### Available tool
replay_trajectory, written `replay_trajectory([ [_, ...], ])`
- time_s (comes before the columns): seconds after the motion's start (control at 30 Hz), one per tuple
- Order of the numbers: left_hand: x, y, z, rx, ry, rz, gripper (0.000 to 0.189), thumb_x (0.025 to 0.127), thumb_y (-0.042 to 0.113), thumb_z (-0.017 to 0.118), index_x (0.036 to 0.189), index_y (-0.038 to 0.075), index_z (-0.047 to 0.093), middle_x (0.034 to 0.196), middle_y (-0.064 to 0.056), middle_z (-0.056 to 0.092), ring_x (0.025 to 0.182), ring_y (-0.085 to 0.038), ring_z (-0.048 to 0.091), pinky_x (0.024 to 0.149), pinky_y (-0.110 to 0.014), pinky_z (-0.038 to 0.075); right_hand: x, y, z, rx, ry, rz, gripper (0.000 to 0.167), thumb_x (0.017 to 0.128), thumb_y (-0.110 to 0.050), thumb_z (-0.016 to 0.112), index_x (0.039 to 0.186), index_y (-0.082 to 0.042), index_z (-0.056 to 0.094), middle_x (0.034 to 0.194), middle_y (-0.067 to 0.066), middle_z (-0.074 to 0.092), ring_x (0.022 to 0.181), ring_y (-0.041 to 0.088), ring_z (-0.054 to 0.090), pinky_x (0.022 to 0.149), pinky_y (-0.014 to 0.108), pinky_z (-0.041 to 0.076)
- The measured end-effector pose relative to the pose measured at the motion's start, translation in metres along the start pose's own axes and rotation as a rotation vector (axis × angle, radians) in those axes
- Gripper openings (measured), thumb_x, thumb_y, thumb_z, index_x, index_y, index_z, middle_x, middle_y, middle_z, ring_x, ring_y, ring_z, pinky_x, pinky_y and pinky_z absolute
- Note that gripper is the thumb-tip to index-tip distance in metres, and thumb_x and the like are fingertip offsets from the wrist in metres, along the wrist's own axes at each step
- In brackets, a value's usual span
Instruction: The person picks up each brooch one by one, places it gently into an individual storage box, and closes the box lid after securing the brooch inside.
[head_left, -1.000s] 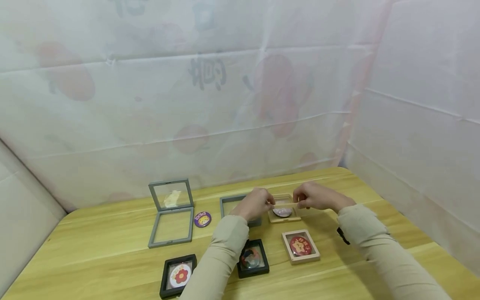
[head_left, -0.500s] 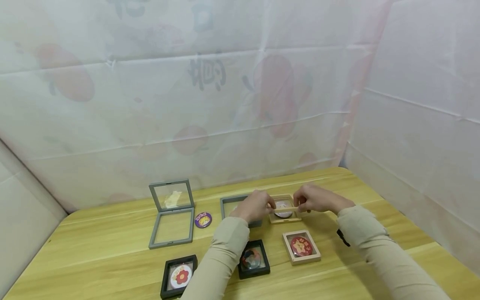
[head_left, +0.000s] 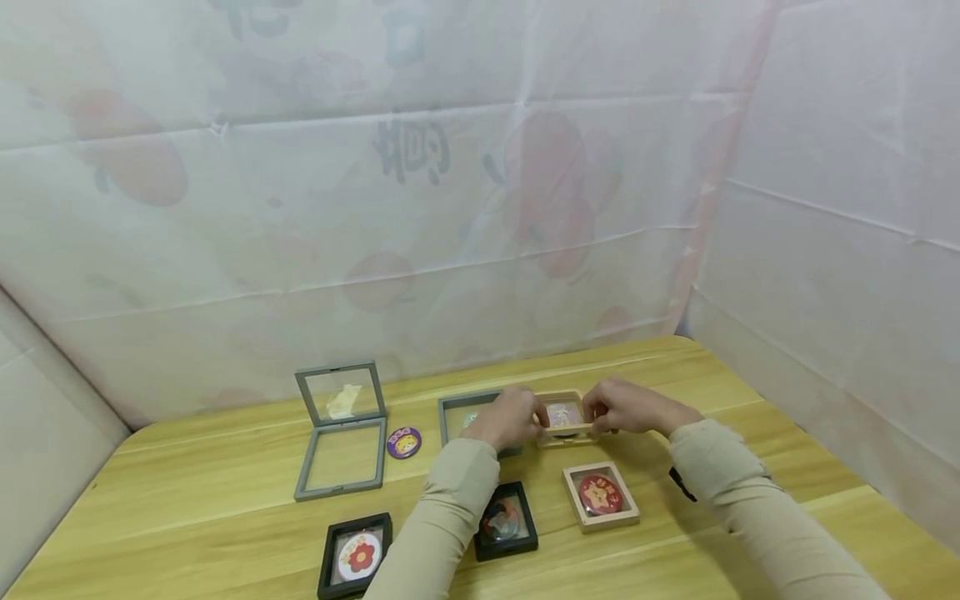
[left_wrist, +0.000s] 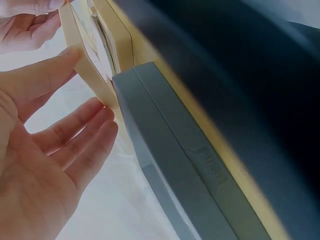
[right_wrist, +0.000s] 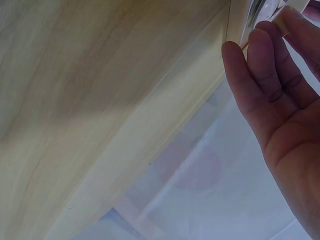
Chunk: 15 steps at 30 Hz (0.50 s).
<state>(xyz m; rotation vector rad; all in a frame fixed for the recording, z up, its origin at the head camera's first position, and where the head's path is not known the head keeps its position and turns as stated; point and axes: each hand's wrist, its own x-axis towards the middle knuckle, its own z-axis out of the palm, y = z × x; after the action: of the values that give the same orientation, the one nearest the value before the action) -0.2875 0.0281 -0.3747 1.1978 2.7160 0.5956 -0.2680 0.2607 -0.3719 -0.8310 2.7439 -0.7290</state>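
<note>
At the back right of the table, a beige display case (head_left: 561, 442) holds a round pale badge (head_left: 562, 415) behind its clear film. Its hinged lid (left_wrist: 82, 60) is tilted partway over the base, with a gap between the two in the left wrist view. My left hand (head_left: 510, 417) pinches the lid's left side by thumb and fingers, other fingers spread beside it. From the opposite side, my right hand (head_left: 630, 406) pinches the lid's right edge. In the right wrist view, the right hand's (right_wrist: 285, 95) fingertips sit right at the case.
A closed grey case (head_left: 450, 417) lies against the left hand. Farther left are an open grey case (head_left: 341, 483) and a purple badge (head_left: 404, 442). In front stand two black cases (head_left: 326, 554) and a beige case (head_left: 626, 518), each with a badge.
Both hands have lowered the lid's front edge toward the base, so the badge now shows through the lid's film. The other cases have stayed put.
</note>
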Motion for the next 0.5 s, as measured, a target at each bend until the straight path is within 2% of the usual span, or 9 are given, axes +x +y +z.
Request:
replay_trajectory([
  [0.23, 0.0016, 0.0019, -0.0003, 0.048, -0.008, 0.013, 0.01, 0.095, 0.009, 0.072, 0.101, 0.009, 0.081, 0.106, -0.003, 0.074, 0.098, -0.017, 0.068, 0.08, -0.024, 0.055, -0.0007, -0.0005, -0.0005, -0.032, 0.009, -0.001, 0.018, 0.084, 0.0, 0.077, 0.073, -0.01, 0.066, 0.064, -0.004, 0.061, 0.055, 0.008, 0.055, 0.052, 0.024, 0.046],
  [0.37, 0.0021, 0.004, 0.0003, 0.11, -0.017, 0.008, 0.011, 0.095, 0.008, 0.072, 0.1, 0.011, 0.081, 0.106, -0.001, 0.073, 0.1, -0.015, 0.067, 0.081, -0.023, 0.054, -0.0003, -0.0008, 0.001, -0.031, 0.005, 0.002, 0.019, 0.083, 0.001, 0.077, 0.072, -0.01, 0.065, 0.063, -0.003, 0.061, 0.055, 0.006, 0.053, 0.052, 0.024, 0.045],
  [0.5, 0.0028, 0.0065, 0.0027, 0.186, 0.001, -0.001, 0.01, 0.094, 0.01, 0.073, 0.096, 0.014, 0.082, 0.103, 0.0, 0.071, 0.096, -0.013, 0.065, 0.076, -0.023, 0.054, 0.0011, -0.001, 0.003, -0.057, 0.011, -0.015, 0.02, 0.081, 0.002, 0.076, 0.071, -0.011, 0.064, 0.063, -0.005, 0.059, 0.056, 0.003, 0.05, 0.052, 0.023, 0.044],
])
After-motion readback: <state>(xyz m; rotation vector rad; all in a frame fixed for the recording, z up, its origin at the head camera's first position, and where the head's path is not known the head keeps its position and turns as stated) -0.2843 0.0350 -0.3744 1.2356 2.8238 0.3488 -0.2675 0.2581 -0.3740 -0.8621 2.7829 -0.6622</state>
